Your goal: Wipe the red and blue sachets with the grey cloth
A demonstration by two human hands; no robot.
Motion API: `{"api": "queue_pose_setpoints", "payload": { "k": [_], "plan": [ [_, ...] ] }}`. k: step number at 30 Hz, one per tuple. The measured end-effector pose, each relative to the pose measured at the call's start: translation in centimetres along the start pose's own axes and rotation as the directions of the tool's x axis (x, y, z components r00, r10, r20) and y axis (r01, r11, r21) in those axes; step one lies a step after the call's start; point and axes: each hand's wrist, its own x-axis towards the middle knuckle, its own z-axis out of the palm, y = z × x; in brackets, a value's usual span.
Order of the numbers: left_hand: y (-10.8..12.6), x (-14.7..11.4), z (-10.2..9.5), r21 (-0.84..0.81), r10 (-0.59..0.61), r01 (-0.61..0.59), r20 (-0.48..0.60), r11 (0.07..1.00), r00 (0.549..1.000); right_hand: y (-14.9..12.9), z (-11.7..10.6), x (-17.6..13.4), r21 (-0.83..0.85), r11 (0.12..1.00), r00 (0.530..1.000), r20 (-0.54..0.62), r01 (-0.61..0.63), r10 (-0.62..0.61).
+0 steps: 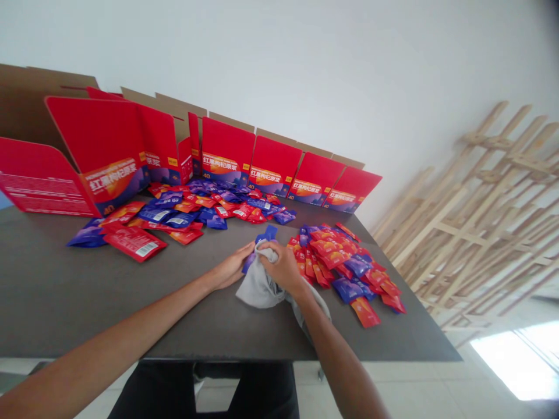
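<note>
Near the middle of the dark table, my left hand (232,266) is closed on a blue-purple sachet (267,234), gripping it from the left side. My right hand (283,265) pinches a grey cloth (261,288) against that sachet. The cloth covers much of the sachet's lower part and trails down under my right forearm. To the right of my hands lies a heap of red and blue sachets (329,247). A looser spread of red and blue sachets (227,201) lies beyond my hands and to the left.
Red printed boxes (273,166) with raised flaps stand in a row along the table's back, by a white wall. A larger open red box (105,145) is at the left. Wooden slatted racks (476,215) lean past the right edge of the table (187,326).
</note>
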Motion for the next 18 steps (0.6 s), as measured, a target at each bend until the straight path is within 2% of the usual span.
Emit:
{"api": "queue_pose_setpoints", "payload": {
  "k": [3,5,7,10,13,15,16,18],
  "plan": [
    [-0.3,-0.4,0.1,0.024,-0.043,0.041,0.081,0.999,0.996,0.0,-0.8,0.4,-0.005,0.997,0.963,-0.257,-0.08,0.076],
    [-0.3,-0.5,0.1,0.028,-0.059,0.056,0.115,0.998,0.992,-0.1,-1.1,0.5,0.003,0.996,0.948,-0.308,-0.085,0.081],
    [-0.2,-0.6,0.1,0.015,-0.071,0.07,0.115,0.997,0.991,-0.2,-1.0,0.5,0.019,0.999,0.97,-0.239,-0.048,0.051],
    [0.1,-0.5,0.2,-0.02,-0.093,0.095,0.071,0.995,0.993,-0.4,-0.1,0.0,0.047,0.998,0.998,0.041,0.05,-0.052],
    [0.5,-0.5,0.2,-0.042,-0.137,0.138,0.04,0.99,0.99,-0.7,0.7,-0.6,0.055,0.992,0.943,0.306,0.117,-0.129],
    [0.7,-0.5,0.2,-0.053,-0.153,0.155,0.035,0.986,0.988,-0.9,0.9,-0.7,0.049,0.991,0.93,0.342,0.123,-0.132],
    [0.7,-0.6,0.2,-0.059,-0.155,0.156,0.034,0.986,0.987,-0.9,0.9,-0.6,0.046,0.993,0.943,0.31,0.111,-0.12],
    [0.6,-0.6,0.2,-0.069,-0.151,0.154,0.038,0.986,0.988,-0.8,0.5,-0.3,0.048,0.997,0.985,0.158,0.063,-0.069]
  ]
}}
